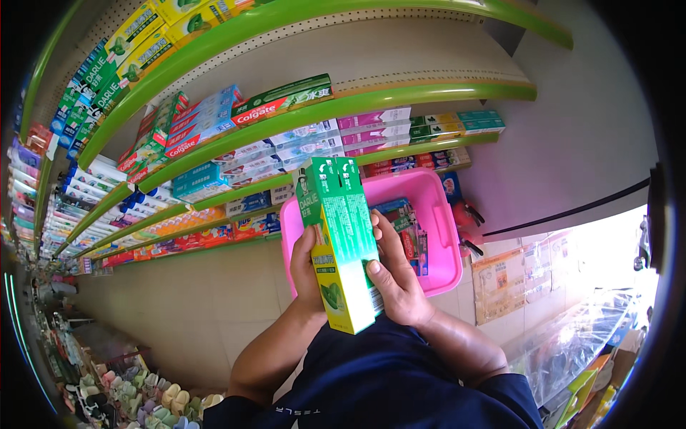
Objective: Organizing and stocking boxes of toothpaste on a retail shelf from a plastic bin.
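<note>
Nearest of all, a dark blue shirt (400,372) fills the lower edge, and out ahead of it come the two hands with a pair of toothpaste cartons (336,247) between them, side by side, long and square-cornered, tilted far end up above the tub. Smooth printed card here: green on the upper faces, yellow along the left side, bright glare near the close end. The left hand (306,279) is partly closed on the left side, thumb pointing up along it; its other fingers are hidden underneath, so no telling how tightly they curl. The right hand (399,286) has its thumb pressed on the upper face by the right edge, fingers bent in against that side.

Just beyond and below, a pink plastic tub (450,222), glossy, rounded at the corners. Cartons and hands block much of its inside, but near its right wall there are more boxes (409,239), green, red and blue.

Past the tub's far rim, the shelving (429,98) curves across with shiny green front edges and perforated metal at the back. A long green-and-red carton (286,99) lies along one front edge; purple-and-white boxes (374,130) are stacked a tier lower. To the right, flat brown cardboard (498,286) on pale floor tiles (186,307), with crinkled clear plastic sheeting (572,347) nearby; at lower left, a crowd of pastel slippers (146,397).
</note>
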`<move>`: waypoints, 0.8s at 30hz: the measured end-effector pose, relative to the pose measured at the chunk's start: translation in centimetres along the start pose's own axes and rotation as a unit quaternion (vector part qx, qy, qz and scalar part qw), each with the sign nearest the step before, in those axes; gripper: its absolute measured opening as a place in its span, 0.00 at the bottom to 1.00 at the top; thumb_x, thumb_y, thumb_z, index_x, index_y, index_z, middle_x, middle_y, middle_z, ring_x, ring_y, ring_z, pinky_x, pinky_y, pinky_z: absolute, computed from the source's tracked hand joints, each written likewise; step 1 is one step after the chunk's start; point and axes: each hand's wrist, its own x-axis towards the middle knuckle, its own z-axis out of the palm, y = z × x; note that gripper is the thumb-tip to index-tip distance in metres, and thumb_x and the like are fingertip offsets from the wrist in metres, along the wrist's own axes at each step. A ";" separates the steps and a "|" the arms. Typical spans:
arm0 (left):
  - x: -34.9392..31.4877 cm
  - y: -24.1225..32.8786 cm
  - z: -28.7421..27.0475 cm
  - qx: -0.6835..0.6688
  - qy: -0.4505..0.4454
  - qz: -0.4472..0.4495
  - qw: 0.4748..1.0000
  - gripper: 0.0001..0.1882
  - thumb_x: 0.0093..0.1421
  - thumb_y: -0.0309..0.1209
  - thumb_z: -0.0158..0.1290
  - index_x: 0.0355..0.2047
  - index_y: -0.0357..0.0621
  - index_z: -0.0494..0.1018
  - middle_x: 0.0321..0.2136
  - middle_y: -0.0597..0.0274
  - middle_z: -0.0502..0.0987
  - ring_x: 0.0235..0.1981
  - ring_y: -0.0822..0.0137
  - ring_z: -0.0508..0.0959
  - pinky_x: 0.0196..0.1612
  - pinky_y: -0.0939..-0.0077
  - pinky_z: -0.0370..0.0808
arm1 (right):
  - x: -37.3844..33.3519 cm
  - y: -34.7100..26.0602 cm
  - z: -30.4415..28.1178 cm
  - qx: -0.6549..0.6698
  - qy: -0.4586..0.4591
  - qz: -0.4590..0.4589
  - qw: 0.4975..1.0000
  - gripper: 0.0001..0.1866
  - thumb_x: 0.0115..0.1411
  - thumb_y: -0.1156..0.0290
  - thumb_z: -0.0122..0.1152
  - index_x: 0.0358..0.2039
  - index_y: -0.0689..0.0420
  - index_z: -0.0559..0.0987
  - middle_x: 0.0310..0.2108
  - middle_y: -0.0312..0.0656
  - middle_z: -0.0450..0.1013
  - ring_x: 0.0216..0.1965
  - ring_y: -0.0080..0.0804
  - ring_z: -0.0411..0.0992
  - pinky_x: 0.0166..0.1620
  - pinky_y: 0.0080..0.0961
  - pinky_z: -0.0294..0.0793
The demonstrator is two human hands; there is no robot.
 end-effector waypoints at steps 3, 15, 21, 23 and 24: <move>0.2 -1.2 2.3 0.033 0.003 0.019 0.999 0.39 0.68 0.58 0.31 0.64 0.35 0.60 0.58 0.42 0.69 0.55 0.53 0.75 0.54 0.56 0.77 | -0.4 -0.2 -2.5 0.009 0.012 -0.003 1.000 0.34 0.71 0.68 0.49 0.70 0.64 0.47 0.62 0.44 0.58 0.60 0.35 0.63 0.64 0.32 0.59; -2.2 -5.1 3.3 0.234 0.000 0.116 0.965 0.37 0.66 0.53 0.44 0.65 0.37 0.58 0.63 0.49 0.64 0.57 0.59 0.72 0.57 0.62 0.71 | -2.1 -2.4 -7.9 0.029 -0.153 0.120 0.980 0.40 0.54 0.63 0.76 0.60 0.67 0.64 0.46 0.44 0.73 0.48 0.29 0.72 0.54 0.30 0.70; -4.5 -6.1 2.6 0.209 -0.023 0.102 0.972 0.35 0.67 0.52 0.44 0.63 0.35 0.59 0.56 0.49 0.72 0.53 0.57 0.76 0.55 0.62 0.73 | -5.1 -1.0 -6.0 0.076 -0.027 -0.044 0.996 0.35 0.58 0.68 0.70 0.60 0.70 0.63 0.50 0.48 0.73 0.52 0.29 0.70 0.57 0.29 0.68; -4.4 -6.4 3.4 0.213 -0.023 0.126 0.969 0.32 0.68 0.50 0.44 0.61 0.35 0.61 0.54 0.49 0.73 0.53 0.58 0.77 0.55 0.63 0.73 | -5.5 -0.8 -5.3 0.141 0.023 -0.081 0.987 0.30 0.62 0.72 0.65 0.60 0.71 0.64 0.53 0.50 0.71 0.54 0.31 0.69 0.58 0.28 0.66; -4.3 -6.2 4.0 0.211 -0.027 0.125 0.969 0.32 0.68 0.50 0.44 0.61 0.35 0.61 0.54 0.49 0.73 0.53 0.58 0.77 0.55 0.63 0.73 | -5.6 -0.8 -5.4 0.138 0.024 -0.083 0.987 0.30 0.62 0.72 0.65 0.60 0.71 0.64 0.53 0.50 0.71 0.54 0.31 0.69 0.58 0.28 0.66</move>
